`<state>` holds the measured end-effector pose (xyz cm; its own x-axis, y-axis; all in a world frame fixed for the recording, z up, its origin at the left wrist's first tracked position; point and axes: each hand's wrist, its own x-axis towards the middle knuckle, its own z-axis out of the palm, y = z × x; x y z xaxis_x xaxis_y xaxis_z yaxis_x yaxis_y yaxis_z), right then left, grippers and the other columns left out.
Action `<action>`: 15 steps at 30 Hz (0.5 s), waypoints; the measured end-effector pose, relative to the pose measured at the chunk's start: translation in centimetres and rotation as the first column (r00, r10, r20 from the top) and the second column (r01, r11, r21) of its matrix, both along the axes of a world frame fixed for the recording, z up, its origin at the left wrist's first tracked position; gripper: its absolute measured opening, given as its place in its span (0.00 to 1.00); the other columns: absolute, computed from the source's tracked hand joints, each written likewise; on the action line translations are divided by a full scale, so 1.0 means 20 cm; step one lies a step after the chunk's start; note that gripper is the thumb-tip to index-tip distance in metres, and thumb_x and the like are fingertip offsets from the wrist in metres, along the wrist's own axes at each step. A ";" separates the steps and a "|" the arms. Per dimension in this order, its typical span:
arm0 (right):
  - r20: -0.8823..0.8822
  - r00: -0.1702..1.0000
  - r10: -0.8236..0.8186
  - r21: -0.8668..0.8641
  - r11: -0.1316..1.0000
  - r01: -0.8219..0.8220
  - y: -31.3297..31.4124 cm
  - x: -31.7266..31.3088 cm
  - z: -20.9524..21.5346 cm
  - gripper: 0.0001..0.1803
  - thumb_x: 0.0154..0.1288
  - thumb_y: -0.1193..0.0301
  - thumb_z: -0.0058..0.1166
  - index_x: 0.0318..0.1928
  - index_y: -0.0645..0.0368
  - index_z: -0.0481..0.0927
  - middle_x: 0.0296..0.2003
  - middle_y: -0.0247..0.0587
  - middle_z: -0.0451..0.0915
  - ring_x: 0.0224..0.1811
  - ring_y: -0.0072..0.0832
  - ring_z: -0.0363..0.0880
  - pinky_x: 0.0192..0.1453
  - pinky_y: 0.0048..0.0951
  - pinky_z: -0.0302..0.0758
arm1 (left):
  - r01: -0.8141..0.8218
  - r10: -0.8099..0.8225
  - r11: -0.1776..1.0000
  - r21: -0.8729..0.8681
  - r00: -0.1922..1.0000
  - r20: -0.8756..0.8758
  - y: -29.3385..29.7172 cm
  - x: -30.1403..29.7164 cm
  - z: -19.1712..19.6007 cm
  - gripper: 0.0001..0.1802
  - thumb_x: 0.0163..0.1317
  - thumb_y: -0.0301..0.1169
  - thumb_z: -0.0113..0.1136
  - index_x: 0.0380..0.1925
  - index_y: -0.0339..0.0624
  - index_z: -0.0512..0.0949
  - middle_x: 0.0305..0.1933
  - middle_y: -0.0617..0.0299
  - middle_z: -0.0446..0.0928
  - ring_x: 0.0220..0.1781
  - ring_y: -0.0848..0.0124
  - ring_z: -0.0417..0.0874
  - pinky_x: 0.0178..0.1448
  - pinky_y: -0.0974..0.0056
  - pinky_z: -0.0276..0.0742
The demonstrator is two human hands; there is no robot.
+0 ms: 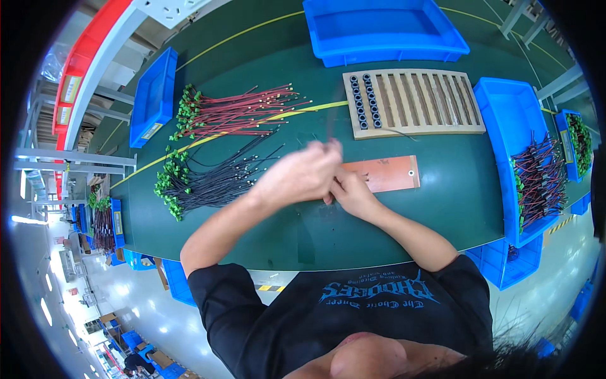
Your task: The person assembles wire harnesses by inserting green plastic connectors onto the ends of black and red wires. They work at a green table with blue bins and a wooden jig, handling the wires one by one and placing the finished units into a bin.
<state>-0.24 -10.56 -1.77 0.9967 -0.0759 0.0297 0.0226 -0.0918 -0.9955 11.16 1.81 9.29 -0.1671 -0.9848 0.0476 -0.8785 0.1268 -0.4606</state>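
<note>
Over the middle of the green table, my left hand [302, 172] is blurred by motion, its fingers closed. A faint reddish streak rises above its fingertips, too smeared to name. Just to its right and lower, touching or nearly so, my right hand [357, 197] has its thumb and fingers pressed together; whatever lies in them is hidden. Both hands are at the left end of a flat orange board [388, 174] and cover part of it. Left of my hands lie a bundle of black wires [218, 183] and a bundle of red wires [237, 110], with green connectors at their left ends.
Beyond the board sits a slotted wooden rack [416, 126] with black ring-shaped parts [362, 101] in its left slots. Blue bins stand at the far side [385, 54], far left [140, 104] and right [499, 104]; the right one holds red and black wire assemblies [540, 177].
</note>
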 end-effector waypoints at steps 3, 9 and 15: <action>-0.108 0.994 0.032 0.242 0.970 -0.005 0.02 0.01 0.02 0.11 0.81 0.70 0.48 0.45 0.67 0.76 0.30 0.38 0.82 0.27 0.20 0.81 0.32 0.25 0.80 | -0.174 0.174 0.983 -0.064 0.985 -0.006 0.06 0.18 0.01 0.20 0.46 0.30 0.62 0.41 0.31 0.80 0.44 0.51 0.80 0.46 0.62 0.81 0.48 0.60 0.80; -0.080 0.996 0.030 0.247 0.969 -0.009 0.02 0.01 0.00 0.10 0.81 0.70 0.48 0.46 0.66 0.76 0.30 0.38 0.82 0.27 0.20 0.81 0.33 0.26 0.80 | -0.665 0.429 0.652 -0.363 0.720 -0.546 0.24 0.30 -0.05 0.14 0.58 0.20 0.62 0.45 0.31 0.81 0.45 0.52 0.84 0.45 0.63 0.86 0.50 0.64 0.84; -0.046 0.999 -0.027 0.209 0.977 0.036 0.03 -0.02 -0.01 0.09 0.80 0.71 0.49 0.46 0.65 0.77 0.30 0.38 0.83 0.28 0.22 0.82 0.34 0.26 0.81 | -0.912 -0.524 0.409 0.005 -0.240 -0.817 0.03 -0.23 -0.39 0.07 0.71 0.18 0.59 0.46 0.34 0.81 0.47 0.52 0.86 0.40 0.72 0.86 0.49 0.68 0.83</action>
<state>-0.58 -9.97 -1.93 0.9937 -0.1070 -0.0327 -0.0199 0.1188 -0.9927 6.63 2.44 1.53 0.9544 -0.2798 0.1040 -0.0579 0.1686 0.9840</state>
